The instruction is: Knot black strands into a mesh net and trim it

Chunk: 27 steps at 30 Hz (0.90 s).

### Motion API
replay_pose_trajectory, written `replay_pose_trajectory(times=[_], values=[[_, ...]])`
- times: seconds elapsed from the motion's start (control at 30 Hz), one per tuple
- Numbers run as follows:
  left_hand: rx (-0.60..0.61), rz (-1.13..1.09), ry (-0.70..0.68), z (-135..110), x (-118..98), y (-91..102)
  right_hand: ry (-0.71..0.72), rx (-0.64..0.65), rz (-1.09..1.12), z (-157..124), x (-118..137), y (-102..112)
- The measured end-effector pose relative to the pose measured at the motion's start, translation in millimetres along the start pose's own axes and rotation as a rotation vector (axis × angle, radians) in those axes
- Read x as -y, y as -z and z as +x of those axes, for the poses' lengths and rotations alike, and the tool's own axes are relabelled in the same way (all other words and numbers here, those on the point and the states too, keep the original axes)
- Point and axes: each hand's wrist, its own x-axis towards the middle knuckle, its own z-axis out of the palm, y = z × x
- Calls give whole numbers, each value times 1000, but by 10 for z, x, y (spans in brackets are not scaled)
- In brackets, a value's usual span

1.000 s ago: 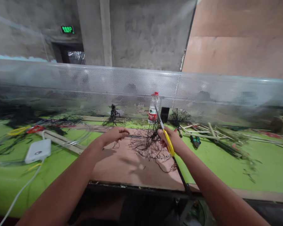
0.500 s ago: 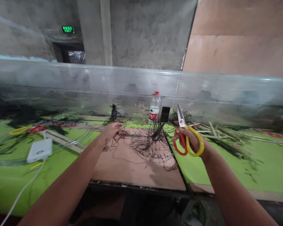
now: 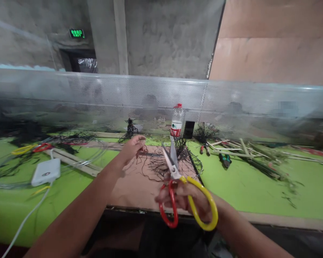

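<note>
Item: black plastic netting (image 3: 161, 168), a loose tangle lying on a plywood board (image 3: 131, 195) atop the green table (image 3: 247, 190), its longer spread running side to side. Right hand (image 3: 195, 204): clenched through the loops of red-and-yellow-handled scissors (image 3: 174, 175), blades pointing up and away, tips overlapping the netting in view; contact could not be told. Left hand (image 3: 131, 150): open, fingers lightly curled, gripping nothing visible, raised over the board. The netting lay ahead of the right hand and to the right of the left hand, whose fingertips were nearer its left edge. Also present: a red-capped plastic water bottle (image 3: 176, 123) beyond the netting; a white power bank (image 3: 45, 172) far left.
</note>
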Motion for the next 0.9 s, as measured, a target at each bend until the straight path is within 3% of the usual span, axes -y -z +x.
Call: replay_pose_trajectory(times=[0.13,0.37,0.7,0.9], values=[[-36,5,-113,-29,-53,-40,-217,33,222,252,-193,-242],[-12,212,-226,-93,-67,-75,-315,-9,365,572,-302,-198],[48,382,-251,-132,-37,-146,-187,-110,174,788,-248,-211],[25,346,-227,-114,-23,-124,43,-237,-87,686,-244,-152]])
